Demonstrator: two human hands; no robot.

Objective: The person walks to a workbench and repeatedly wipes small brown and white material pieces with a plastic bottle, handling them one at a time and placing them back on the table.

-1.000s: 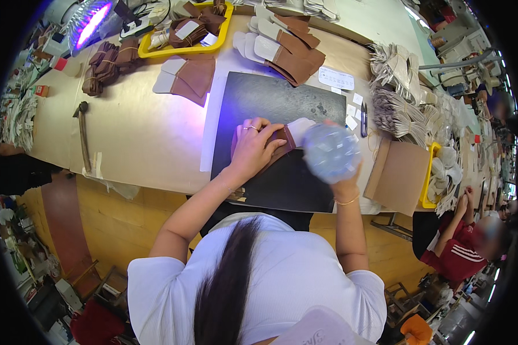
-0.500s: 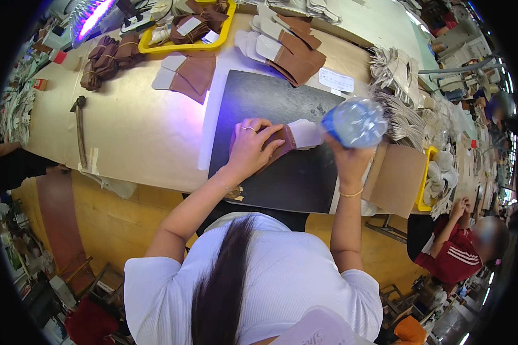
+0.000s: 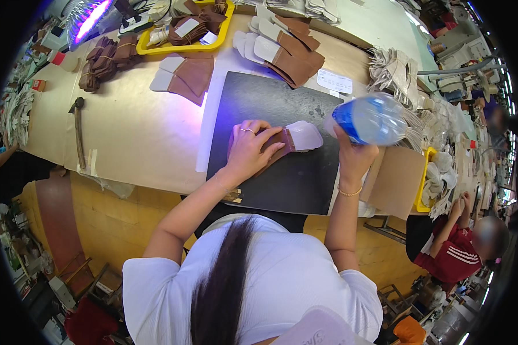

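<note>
Broadly, it is a crowded workroom with a yellow floor (image 3: 126, 207) crossed by a dark red band, and a person in red (image 3: 457, 250) is off to the right. The long tan workbench (image 3: 138, 138) carries a black board (image 3: 293, 178) in front of the wearer. Beyond the board are a yellow tray (image 3: 178, 50) of brown bundles and a fanned stack (image 3: 298, 60) of brown-and-white pieces. The right hand (image 3: 357, 158) is clamped on a clear and blue plastic bottle (image 3: 380, 121), which blocks part of the pale bundles (image 3: 394, 69) behind it. The left hand (image 3: 250, 146), fingers slightly apart, rests on a brown-and-white piece (image 3: 304, 137) on the board, covering much of its brown end. A hammer (image 3: 80, 135) lies well to the left
</note>
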